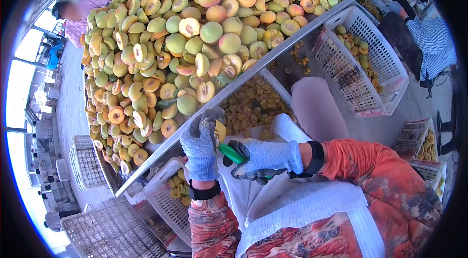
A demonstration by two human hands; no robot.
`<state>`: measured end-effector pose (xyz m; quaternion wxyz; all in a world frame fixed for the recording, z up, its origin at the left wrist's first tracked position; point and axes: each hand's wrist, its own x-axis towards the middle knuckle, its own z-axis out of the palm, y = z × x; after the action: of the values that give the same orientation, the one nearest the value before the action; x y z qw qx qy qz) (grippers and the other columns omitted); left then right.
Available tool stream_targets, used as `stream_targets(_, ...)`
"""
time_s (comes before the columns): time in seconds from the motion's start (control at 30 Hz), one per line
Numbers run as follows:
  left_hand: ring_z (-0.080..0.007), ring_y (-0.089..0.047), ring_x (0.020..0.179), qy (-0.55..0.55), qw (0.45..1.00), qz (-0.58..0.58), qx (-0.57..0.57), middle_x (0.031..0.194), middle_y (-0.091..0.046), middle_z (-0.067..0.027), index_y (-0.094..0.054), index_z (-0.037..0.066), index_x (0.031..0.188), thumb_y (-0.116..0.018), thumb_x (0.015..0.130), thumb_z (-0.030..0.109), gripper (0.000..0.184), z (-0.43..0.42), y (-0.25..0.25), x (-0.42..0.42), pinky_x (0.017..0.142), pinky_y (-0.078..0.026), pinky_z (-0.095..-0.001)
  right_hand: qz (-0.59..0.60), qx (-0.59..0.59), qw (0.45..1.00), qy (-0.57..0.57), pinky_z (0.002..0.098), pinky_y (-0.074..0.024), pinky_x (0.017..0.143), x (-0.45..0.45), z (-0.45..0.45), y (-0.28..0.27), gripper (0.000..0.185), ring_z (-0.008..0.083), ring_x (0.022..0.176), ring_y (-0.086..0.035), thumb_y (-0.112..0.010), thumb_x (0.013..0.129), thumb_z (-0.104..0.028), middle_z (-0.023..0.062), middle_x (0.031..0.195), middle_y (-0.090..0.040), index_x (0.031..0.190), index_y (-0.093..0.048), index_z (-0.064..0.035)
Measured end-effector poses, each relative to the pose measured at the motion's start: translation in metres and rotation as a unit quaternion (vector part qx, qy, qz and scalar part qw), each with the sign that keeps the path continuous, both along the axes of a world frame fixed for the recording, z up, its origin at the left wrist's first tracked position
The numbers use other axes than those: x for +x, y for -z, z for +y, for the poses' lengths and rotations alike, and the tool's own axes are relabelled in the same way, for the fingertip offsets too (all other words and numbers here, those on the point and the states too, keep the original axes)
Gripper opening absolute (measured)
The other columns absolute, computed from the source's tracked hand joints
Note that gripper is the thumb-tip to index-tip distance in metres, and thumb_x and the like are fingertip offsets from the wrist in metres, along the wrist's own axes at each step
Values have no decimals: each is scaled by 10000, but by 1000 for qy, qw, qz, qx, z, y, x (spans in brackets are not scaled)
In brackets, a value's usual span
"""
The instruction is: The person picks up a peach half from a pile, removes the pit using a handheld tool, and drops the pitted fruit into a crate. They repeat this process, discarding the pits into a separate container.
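My left hand (201, 143), in a blue knit glove with dark grey fingertips, holds a yellow-green fruit piece (221, 131) at the table's near edge. Close on its right, my right hand (265, 157), gloved the same way, is wrapped round a green-handled tool (232, 153) whose tip points at the fruit. The tool's working end is mostly hidden behind the fruit and fingers. Beyond both hands, a large heap of whole and halved fruit (161, 48) covers the metal-edged table (273, 55).
Below the table edge stands a bin of small fruit pieces (253, 102). White plastic crates stand at right (358, 63), lower left (112, 228) and near my left arm (168, 194). One person (80, 11) is at the far left, another (429, 43) at the right.
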<state>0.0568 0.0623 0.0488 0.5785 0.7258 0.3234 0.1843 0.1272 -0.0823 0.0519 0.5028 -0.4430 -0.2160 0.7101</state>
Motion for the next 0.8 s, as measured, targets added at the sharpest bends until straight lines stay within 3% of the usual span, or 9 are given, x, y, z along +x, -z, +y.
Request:
stream_targets(0.13, -138, -601, 713, -43, 998, -45, -24, 870, -650, -121, -614, -60, 963, -496, 867, 109, 227, -4, -4, 1, 629, -480, -242, 82, 19, 996, -3, 243, -285, 327, -7, 3, 6, 299, 107, 386, -382, -575, 742, -126, 26, 618, -437, 990, -417, -69)
stream_targets(0.2, -156, -607, 671, -35, 960, -76, -269, 854, -650, -120, -620, -57, 932, -513, 853, 124, 225, 2, -11, -1, 597, -487, -247, 119, 25, 993, -7, 239, -263, 332, -7, 4, 1, 283, 103, 397, -373, -572, 766, -135, 22, 615, -434, 998, -423, -73)
stream_targets(0.3, -189, -616, 664, -28, 983, -12, -179, 848, -645, -140, -623, -59, 902, -505, 843, 120, 223, 6, -12, -2, 589, -498, -259, -12, -3, 999, -36, 217, -287, 337, -3, 5, 2, 266, 84, 417, -401, -577, 775, -131, 9, 627, -441, 995, -435, -84)
stream_targets(0.37, -197, -620, 698, -10, 979, -47, -197, 862, -637, -145, -610, -50, 927, -522, 852, 151, 232, 9, -14, -3, 598, -504, -265, 266, 29, 963, -34, 186, -316, 348, -4, 5, 15, 263, 67, 426, -424, -590, 776, -132, -5, 646, -448, 989, -444, -85)
stream_targets(0.5, -227, -619, 702, -94, 926, -146, -336, 883, -617, -152, -502, -23, 1085, -521, 869, 258, 355, 14, -12, -6, 594, -521, -302, 290, 107, 950, -49, 189, -345, 357, 2, 14, 21, 287, 70, 442, -440, -610, 777, -159, 0, 680, -460, 995, -447, -66)
stream_targets(0.53, -249, -616, 695, 40, 968, -211, -126, 909, -608, -170, -490, -17, 1106, -499, 877, 320, 407, 17, -7, -16, 587, -525, -317, 290, 110, 949, -50, 189, -345, 357, 2, 14, 21, 287, 70, 442, -440, -610, 777, -159, 0, 680, -460, 995, -447, -66)
stream_targets(0.67, -262, -608, 632, -109, 962, -160, -195, 877, -613, -170, -499, -10, 1100, -460, 880, 387, 455, 32, 8, -35, 523, -513, -327, 274, 127, 953, -25, 172, -373, 385, 10, 9, 10, 512, 46, 509, -461, -706, 703, -152, -3, 742, -502, 1145, -488, -13)
stream_targets(0.73, -259, -596, 559, -178, 931, -141, -284, 788, -621, -158, -509, -6, 1085, -427, 889, 405, 462, 36, -10, -57, 471, -497, -333, 126, 178, 976, -17, 179, -384, 411, 34, 0, -3, 483, 40, 516, -459, -682, 740, -183, -8, 758, -526, 1146, -488, -7)
stream_targets(0.8, -227, -620, 632, -235, 963, -106, -82, 787, -629, -136, -556, -27, 1025, -532, 870, 275, 340, 47, -3, -95, 541, -522, -296, -243, 157, 957, 39, 248, -434, 449, 54, -7, 26, 474, 117, 517, -536, -657, 761, -246, 50, 776, -591, 1137, -489, -12)
